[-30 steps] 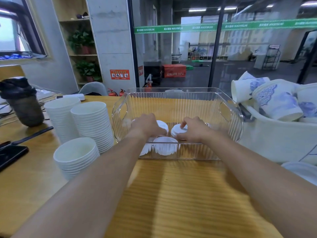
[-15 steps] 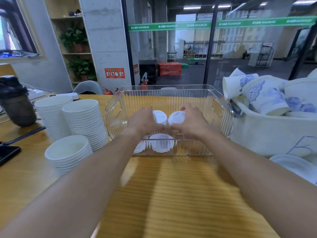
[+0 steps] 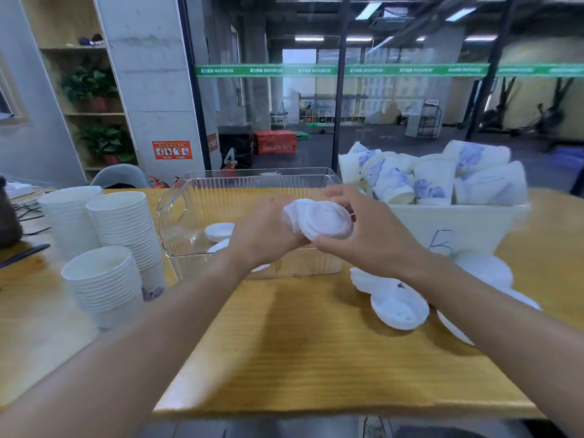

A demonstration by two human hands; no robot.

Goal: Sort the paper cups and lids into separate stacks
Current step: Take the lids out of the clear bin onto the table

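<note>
Fingers of the left hand (image 3: 265, 235) curl around a small bunch of white plastic lids (image 3: 319, 221), gripping its left edge; the right hand (image 3: 357, 235) pinches the same bunch from the right, thumb under, fingertips over the top. Landmark: the clear ribbed plastic bin (image 3: 202, 197) on the yellow wooden table (image 3: 316, 349). Held lids sit above the bin's near right part, lifted off its floor.

Left of the bin: three stacks of nested white paper cups (image 3: 123, 226), the shortest nearest the camera. A dark object at the far left edge, too blurred to name.

Inside the bin: loose white lids (image 3: 219, 231) on the floor, left of the left wrist.

Right of the bin: a white rectangular tub (image 3: 474, 226) heaped with loose blue-patterned paper cups (image 3: 433, 181), lying at all angles. In front of the tub, more white lids on the table (image 3: 399, 306), partly hidden under the right forearm.
</note>
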